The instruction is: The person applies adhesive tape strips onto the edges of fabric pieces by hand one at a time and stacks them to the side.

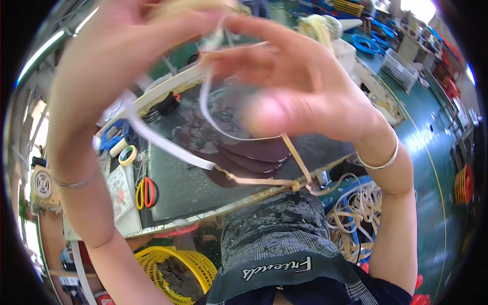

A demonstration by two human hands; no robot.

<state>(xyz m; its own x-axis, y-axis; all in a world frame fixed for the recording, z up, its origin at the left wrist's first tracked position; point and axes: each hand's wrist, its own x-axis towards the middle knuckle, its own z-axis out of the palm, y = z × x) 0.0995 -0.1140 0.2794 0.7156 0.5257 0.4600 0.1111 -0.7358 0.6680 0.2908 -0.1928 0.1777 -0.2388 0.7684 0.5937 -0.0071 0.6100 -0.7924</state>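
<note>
Both my hands are raised close to the camera and blurred. My left hand (117,56) and my right hand (290,76) meet near the top, fingers pinched on thin white and tan straps (168,145). The white strap hangs down from my fingers over the work table (188,188); a tan strap (259,181) runs from it toward my lap. A pile of dark maroon flat pieces (249,152) lies on the table below my hands. A bangle sits on my right wrist.
Scissors with yellow and red handles (145,193) and a roll of tape (127,155) lie at the table's left. A yellow basket (175,267) stands under the table. A heap of tan and blue straps (356,213) sits on the green floor at right.
</note>
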